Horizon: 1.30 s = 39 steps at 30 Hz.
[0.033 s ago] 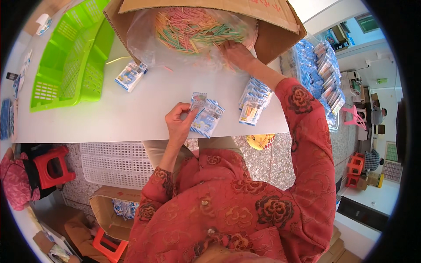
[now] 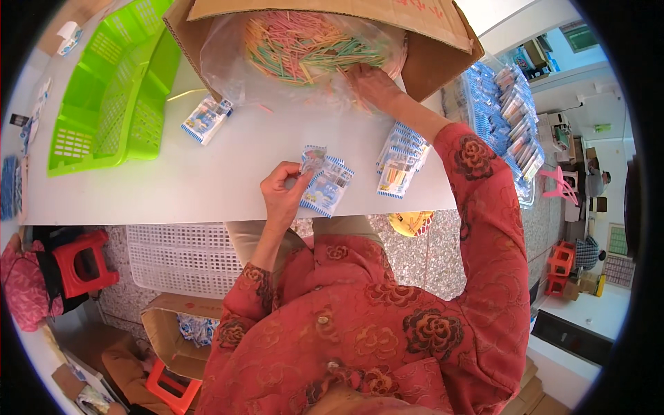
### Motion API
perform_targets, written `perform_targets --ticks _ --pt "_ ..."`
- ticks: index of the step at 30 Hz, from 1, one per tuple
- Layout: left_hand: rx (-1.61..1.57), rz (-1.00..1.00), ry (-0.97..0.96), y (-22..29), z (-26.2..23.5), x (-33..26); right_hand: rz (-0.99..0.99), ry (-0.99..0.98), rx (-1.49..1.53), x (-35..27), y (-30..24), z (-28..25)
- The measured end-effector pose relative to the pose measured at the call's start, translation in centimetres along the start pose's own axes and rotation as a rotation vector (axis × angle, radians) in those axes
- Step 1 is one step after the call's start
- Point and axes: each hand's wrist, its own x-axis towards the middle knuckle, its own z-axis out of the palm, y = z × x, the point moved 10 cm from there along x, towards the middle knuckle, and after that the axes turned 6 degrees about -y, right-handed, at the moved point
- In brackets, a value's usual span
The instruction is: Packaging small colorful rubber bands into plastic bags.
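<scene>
My left hand pinches a small blue-and-white packet at the near edge of the white table. My right hand reaches far forward into a plastic-lined cardboard box and rests on a heap of thin pastel-coloured sticks. Its fingers are partly buried among the sticks, so its grip is unclear. A fanned stack of the same packets lies just right of my left hand. A smaller bundle of packets lies to the left, near the box.
Nested green plastic baskets stand at the table's far left. A tray with several blue packets sits on the right. Below the table are a white crate, a red stool and an open cardboard box.
</scene>
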Motion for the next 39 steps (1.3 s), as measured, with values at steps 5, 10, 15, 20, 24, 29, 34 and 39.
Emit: perform_targets --ticks 5,10,15,20,24,29,34,39 --pt "-0.021 -0.021 0.0 0.0 0.3 0.1 0.014 0.061 -0.024 0.3 0.1 0.3" --pt "-0.018 0.001 0.012 0.0 0.2 0.1 -0.056 0.059 0.093 0.7 0.4 0.1" --pt "-0.024 -0.002 0.012 0.0 0.2 0.1 -0.021 -0.004 0.314 0.7 1.4 0.2" --pt "-0.031 -0.007 0.021 -0.2 0.1 -0.1 -0.077 -0.008 0.29 0.6 1.3 -0.3" --pt "-0.022 -0.02 0.021 -0.4 0.1 0.0 -0.019 0.225 0.277 -0.2 2.0 -1.9" --pt "0.004 -0.018 0.012 -0.4 0.1 0.1 -0.07 0.062 0.397 -0.1 2.9 -0.1" --pt "-0.001 -0.013 0.019 -0.6 -0.2 0.1 -0.073 0.012 0.43 -0.3 3.7 -1.2" --pt "-0.036 -0.035 0.011 -0.9 0.2 0.1 0.112 0.254 0.617 0.0 7.9 -0.3"
